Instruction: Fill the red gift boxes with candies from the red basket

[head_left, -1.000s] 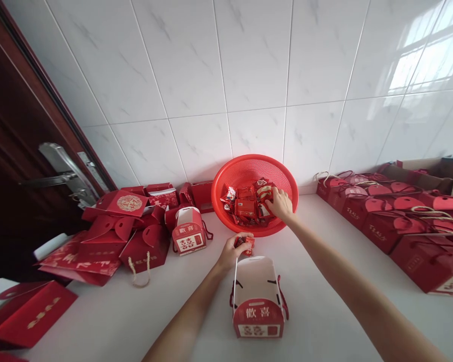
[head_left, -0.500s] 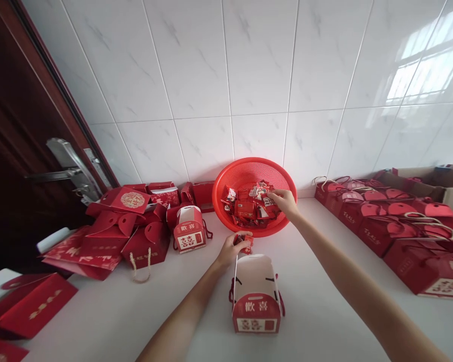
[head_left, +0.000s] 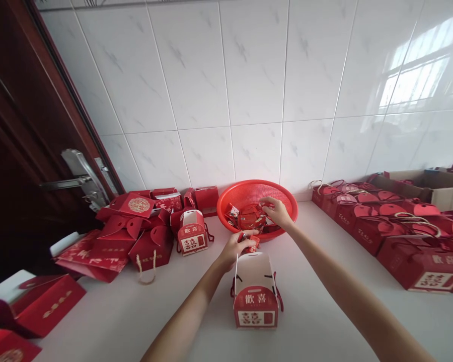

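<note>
My left hand [head_left: 237,247] is closed around small red-wrapped candies [head_left: 253,245], just behind an open red and white gift box [head_left: 255,306]. That box stands upright with its top flaps apart, gold characters on the front and dark red cords at its sides. Beyond it, a red plastic basket [head_left: 226,188] leans toward the wall and holds many small wrapped candies [head_left: 249,218]. Inside the basket's right part is my right hand [head_left: 277,213], its fingers curled down among the wrappers. Whatever lies between those fingertips is mostly hidden.
A second open gift box [head_left: 193,239] stands left of the basket, beside a pile of red boxes and bags [head_left: 117,226]. Rows of red boxes with cord handles [head_left: 370,216] fill the right side, near a cardboard carton [head_left: 447,193]. A door handle [head_left: 81,176] is at left.
My right hand has shifted slightly left and down within the basket, its fingers more curled. My left hand keeps hold of the candies behind the box. The camera view has tilted a little.
</note>
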Demonstrator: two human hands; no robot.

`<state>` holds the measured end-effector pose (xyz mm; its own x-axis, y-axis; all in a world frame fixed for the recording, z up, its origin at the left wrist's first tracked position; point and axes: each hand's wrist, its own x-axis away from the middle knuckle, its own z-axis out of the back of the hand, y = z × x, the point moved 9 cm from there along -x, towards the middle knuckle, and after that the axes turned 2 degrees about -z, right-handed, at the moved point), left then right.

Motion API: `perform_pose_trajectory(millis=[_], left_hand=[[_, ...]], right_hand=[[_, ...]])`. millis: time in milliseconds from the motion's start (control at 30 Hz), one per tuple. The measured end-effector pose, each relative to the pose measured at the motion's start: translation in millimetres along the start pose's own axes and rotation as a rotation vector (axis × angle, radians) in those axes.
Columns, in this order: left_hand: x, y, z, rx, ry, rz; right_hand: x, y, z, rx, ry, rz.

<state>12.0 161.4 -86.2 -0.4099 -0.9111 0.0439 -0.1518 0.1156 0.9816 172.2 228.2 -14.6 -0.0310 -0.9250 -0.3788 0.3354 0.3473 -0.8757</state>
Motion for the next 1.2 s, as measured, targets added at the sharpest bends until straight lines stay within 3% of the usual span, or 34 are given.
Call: perform_pose_trajectory(millis=[133, 200, 367, 467, 700, 867, 1067, 1200], left_hand=[[3.0, 3.5, 0.9, -0.032, -0.003, 0.006], [4.0, 4.5, 0.9, -0.045, -0.019, 0.011], [6.2, 7.8, 0.8, -0.069, -0.082, 0.031], [7.8, 16.1, 1.0, -0.054, -0.115, 0.019], [20.1, 69.6, 7.0, 0.103, 0.036, -0.199], [35.7, 95.0, 7.0, 0.010, 0.130, -0.307], [51.7, 112.9, -7.7, -0.326, 0.065, -0.425], [56.2, 122.6, -7.5, -0.365, 0.111, -0.492]], right_hand=[[15.7, -20.0, -28.0, -0.011, -0.433, 0.071], [21.3, -22.2, -31.7, -0.019, -0.518, 0.092], [12.8, -20.3, -0.5, -0.097, -0.154, 0.090], [17.1, -31.8, 10.7, -0.142, -0.042, 0.098], [41.5, -80.3, 15.3, -0.136, 0.050, 0.221], [57.9, -99.0, 9.2, -0.144, 0.016, 0.257], [72.6, -100.8, 9.5, -0.339, 0.051, 0.167], [74.5, -88.4, 3.8, -0.603, 0.042, 0.025]])
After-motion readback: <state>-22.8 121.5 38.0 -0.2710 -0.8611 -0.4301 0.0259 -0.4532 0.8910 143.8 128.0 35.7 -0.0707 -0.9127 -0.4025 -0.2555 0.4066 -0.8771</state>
